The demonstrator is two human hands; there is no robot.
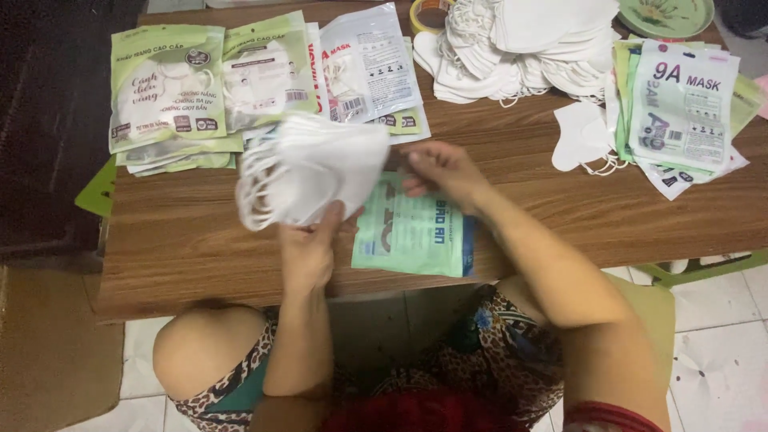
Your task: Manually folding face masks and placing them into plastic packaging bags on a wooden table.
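Left of the grip lie flat glossy green pouches point(168, 88), each with white masks inside. The left hand point(308, 248) pinches a soft, fanned stack of white masks point(316, 168) from below. Just right, the right hand point(440, 168) pinches the mouth of a pale green pouch point(416, 232) lying on the wooden table point(200, 240). Farther right sit loose masks point(520, 40).

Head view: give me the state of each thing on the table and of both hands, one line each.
Left hand: gripping a stack of white masks, lifted off the table.
Right hand: fingers at the top edge of the green pouch.
Green pouch: flat on the wooden table, apparently empty.
Loose mask pile: heaped, unpacked.
Filled green packs: stacked flat, far left.
White pouches: stacked flat, right.
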